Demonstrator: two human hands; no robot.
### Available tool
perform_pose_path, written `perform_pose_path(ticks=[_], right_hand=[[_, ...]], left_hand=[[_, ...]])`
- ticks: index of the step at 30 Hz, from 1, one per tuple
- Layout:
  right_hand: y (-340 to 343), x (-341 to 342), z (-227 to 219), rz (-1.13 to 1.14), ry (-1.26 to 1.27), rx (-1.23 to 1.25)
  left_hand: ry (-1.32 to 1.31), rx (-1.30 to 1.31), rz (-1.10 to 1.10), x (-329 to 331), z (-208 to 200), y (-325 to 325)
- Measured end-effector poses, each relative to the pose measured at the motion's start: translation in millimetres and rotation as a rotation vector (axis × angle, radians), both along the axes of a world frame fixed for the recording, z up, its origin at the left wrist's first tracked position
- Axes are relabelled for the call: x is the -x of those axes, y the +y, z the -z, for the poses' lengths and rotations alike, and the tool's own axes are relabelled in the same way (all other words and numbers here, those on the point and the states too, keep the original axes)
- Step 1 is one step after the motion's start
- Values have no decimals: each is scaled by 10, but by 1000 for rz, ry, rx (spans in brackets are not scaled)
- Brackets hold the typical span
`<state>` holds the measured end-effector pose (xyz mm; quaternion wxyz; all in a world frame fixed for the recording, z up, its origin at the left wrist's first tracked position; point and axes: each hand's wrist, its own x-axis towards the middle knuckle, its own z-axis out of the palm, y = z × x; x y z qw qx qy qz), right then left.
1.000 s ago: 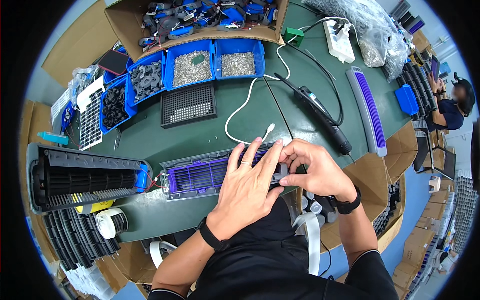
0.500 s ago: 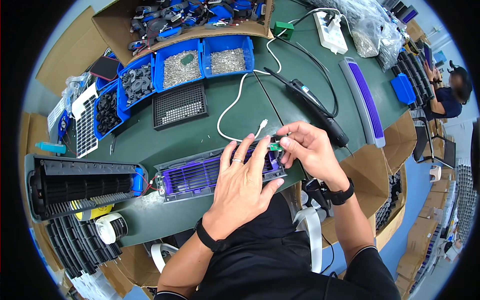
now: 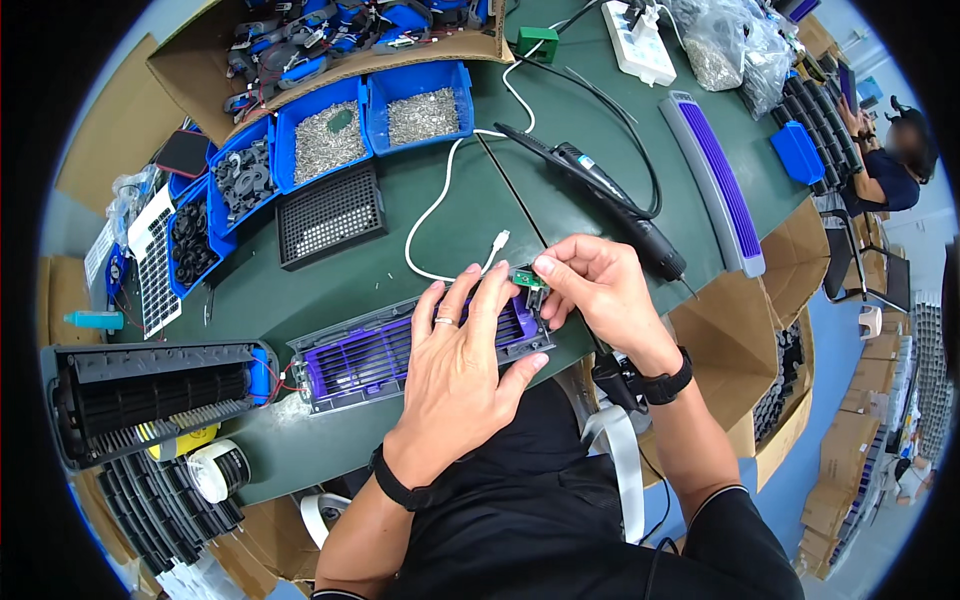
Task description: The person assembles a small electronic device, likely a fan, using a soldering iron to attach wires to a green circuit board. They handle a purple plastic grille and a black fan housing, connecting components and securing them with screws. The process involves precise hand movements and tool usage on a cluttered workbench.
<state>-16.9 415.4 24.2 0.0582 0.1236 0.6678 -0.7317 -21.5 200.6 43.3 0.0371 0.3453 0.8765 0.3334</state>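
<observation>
A dark grey housing panel with a purple grille point(image 3: 365, 358) lies on the green table in front of me. My left hand point(image 3: 462, 365) rests across it, fingers stretched and apart, its fingertips at the far edge near the right end. At that right end my right hand point(image 3: 590, 290) pinches a small green circuit board point(image 3: 527, 279) between thumb and fingers. The board sits tilted at the housing's corner; whether it touches the housing I cannot tell. Red wires point(image 3: 285, 378) run from the panel's left end to a second, dark housing with a black slatted roller point(image 3: 165, 392).
Beyond lie a white cable point(image 3: 432, 215), a black perforated tray point(image 3: 332, 218), blue bins of screws point(image 3: 422, 118) and dark parts, and a black electric screwdriver point(image 3: 630, 205). A grey-purple grille piece point(image 3: 715, 180) is on the right. A co-worker point(image 3: 885, 165) sits at far right.
The table scene has shifted left in the picture. The green circuit board now shows more of its face, tilted in my right hand's pinch. My left hand stays spread on the panel.
</observation>
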Motion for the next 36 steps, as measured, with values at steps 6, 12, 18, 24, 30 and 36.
perform_pose_path(ticks=[6, 12, 18, 24, 30, 36], right_hand=[[23, -11, -18, -3, 6, -20], [21, -22, -28, -14, 16, -26], [41, -35, 3, -2, 11, 66], [45, -32, 17, -8, 35, 148], [59, -6, 28, -31, 17, 167], [39, 64, 11, -51, -12, 150]], left_hand=[[9, 8, 7, 2, 4, 12], [13, 7, 7, 4, 3, 8], [23, -5, 4, 14, 8, 3], [11, -55, -54, 25, -27, 43], [37, -57, -124, 50, -1, 126], [112, -122, -221, 71, 108, 215]])
